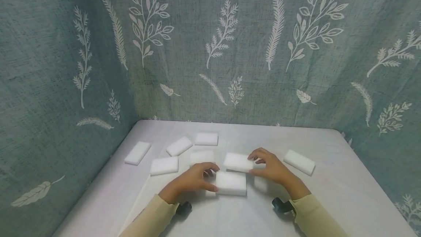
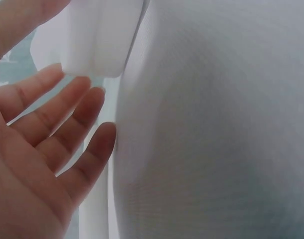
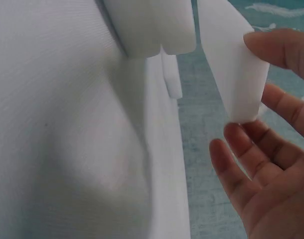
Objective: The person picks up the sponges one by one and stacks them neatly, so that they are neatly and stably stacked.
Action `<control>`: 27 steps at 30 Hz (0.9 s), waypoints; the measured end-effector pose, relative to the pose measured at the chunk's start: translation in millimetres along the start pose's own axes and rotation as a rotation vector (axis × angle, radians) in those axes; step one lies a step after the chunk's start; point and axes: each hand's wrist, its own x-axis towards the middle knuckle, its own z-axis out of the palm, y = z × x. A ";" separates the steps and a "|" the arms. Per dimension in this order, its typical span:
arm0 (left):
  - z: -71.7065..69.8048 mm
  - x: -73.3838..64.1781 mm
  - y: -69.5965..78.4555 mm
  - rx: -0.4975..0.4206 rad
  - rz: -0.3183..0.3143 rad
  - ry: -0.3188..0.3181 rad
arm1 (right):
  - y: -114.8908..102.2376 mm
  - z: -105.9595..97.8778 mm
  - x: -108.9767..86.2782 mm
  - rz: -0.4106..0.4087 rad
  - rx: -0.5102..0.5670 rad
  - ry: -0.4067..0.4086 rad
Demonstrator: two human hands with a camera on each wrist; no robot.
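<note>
Two white sponges, rectangular blocks, lie stacked in the middle of the table; the seam between them shows in the right wrist view. My left hand is at the stack's left end, thumb near the front corner, fingers slightly bent and spread. In the left wrist view its fingertips reach the edge of the stack, though firm contact is unclear. My right hand pinches another white sponge by its right end between thumb and fingers. That sponge is raised just behind the stack, tilted in the right wrist view.
Several loose white sponges lie to the left and behind, among them one at the far left and one at the back. Another sponge is right of my right hand. Leaf-patterned cloth encloses the white table.
</note>
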 end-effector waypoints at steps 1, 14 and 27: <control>-0.1 0.0 0.2 0.001 0.000 -0.001 | 0.0 -0.2 -0.4 -0.009 0.004 -0.005; -0.4 -0.4 3.3 -0.005 -0.007 -0.005 | -4.4 0.5 -2.7 -0.131 0.111 -0.104; -2.1 -1.5 5.9 -0.025 -0.003 0.004 | -14.1 5.5 -3.7 -0.149 0.098 -0.154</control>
